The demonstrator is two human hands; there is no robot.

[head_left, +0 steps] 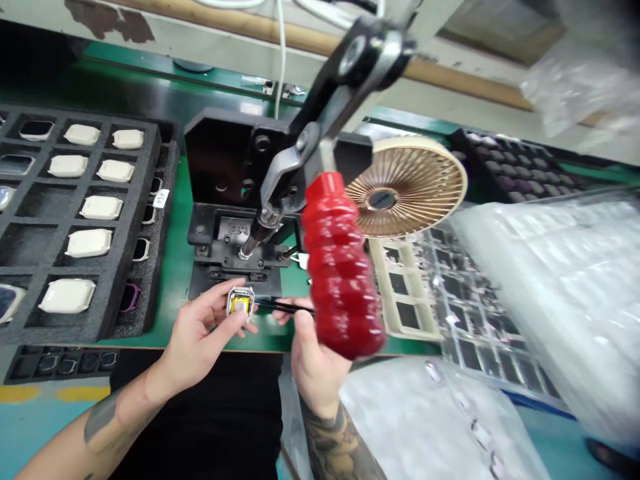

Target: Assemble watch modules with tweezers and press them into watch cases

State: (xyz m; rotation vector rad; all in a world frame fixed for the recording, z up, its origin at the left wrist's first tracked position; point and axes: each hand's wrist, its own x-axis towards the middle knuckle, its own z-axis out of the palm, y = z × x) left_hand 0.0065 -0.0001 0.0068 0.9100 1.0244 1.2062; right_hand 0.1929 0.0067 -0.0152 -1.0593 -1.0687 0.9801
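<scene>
My left hand [203,333] grips a white smartwatch case [231,291] between thumb and fingers. The case faces up with its inside exposed, and a yellow battery-like part [241,305] shows there. From the right, my right hand [313,353] holds thin black tweezers [280,305], their tips at the right side of the case. Part of that hand is hidden behind the red handle [343,267] of a toggle press. Directly beyond both hands stands the black press [235,233], with its metal plunger over a small fixture.
At left, a dark foam tray [103,273] holds several white watch cases, stacked on another tray. A round fan [415,183] stands right of the press. Farther right are a cream tray [395,293], a clear compartment tray [480,313] and plastic bags [565,280].
</scene>
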